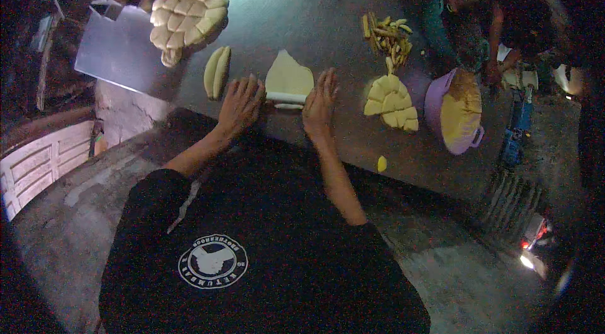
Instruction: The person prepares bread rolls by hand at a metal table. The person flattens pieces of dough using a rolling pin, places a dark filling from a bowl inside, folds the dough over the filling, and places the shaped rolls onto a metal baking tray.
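A thin, flattened sheet of pale dough lies on the table in front of me, narrowing to a point at its far end. Across its near part rests a white rolling pin, with a bit of dough showing on my side of it. My left hand lies over the pin's left end, fingers stretched forward. Over the right end is my right hand, its fingers also extended. The palms hide both pin ends. Two long dough rolls lie side by side just left of my left hand.
Divided dough pieces sit to the right, beside a purple basin with yellowish contents. Behind them is a pile of yellow-brown strips. More dough pieces lie far left. Another person's arm shows at right. A small yellow piece lies near the table edge.
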Demonstrator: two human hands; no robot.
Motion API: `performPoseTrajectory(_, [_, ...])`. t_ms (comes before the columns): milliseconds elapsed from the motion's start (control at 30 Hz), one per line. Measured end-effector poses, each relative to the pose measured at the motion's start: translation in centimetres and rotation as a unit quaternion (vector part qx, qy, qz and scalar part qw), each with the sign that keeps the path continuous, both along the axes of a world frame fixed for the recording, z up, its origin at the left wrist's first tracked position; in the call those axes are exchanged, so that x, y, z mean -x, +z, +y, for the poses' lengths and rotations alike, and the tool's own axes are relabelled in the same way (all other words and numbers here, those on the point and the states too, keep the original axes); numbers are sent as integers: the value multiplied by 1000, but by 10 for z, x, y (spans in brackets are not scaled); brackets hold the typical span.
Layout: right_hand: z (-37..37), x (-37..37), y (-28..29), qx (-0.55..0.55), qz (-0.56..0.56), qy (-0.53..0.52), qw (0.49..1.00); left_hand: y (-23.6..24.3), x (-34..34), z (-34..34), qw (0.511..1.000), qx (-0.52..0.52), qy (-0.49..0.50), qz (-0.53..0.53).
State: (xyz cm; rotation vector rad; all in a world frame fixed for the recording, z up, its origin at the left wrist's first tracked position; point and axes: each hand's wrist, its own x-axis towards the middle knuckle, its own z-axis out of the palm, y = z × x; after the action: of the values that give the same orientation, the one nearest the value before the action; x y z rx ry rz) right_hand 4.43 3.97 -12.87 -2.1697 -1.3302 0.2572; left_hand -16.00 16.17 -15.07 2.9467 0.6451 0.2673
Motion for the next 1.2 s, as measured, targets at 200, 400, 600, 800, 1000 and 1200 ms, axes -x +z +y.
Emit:
performPoseTrajectory(200, [8,-23,4,19,9,38,999,14,-37,52,991,27,-117,-51])
performPoseTrajectory(400, [71,-62,6,127,-148,-104,975,9,-116,75,980,-49,99,-166])
performPoseTrajectory(600, [125,-92,5,140,-172,-200,954,15,-161,121,975,19,188,-113])
performPoseTrajectory(800, [150,-118,0,70,-170,-223,957,8,-136,103,978,-23,80,-194])
performPoseTrajectory(1000, [102,-90,1,88,-81,-58,991,3,-97,72,989,48,78,-120])
performPoseTrajectory(1200, [95,-50,26,169,-113,-94,974,13,-95,62,977,-29,191,-92])
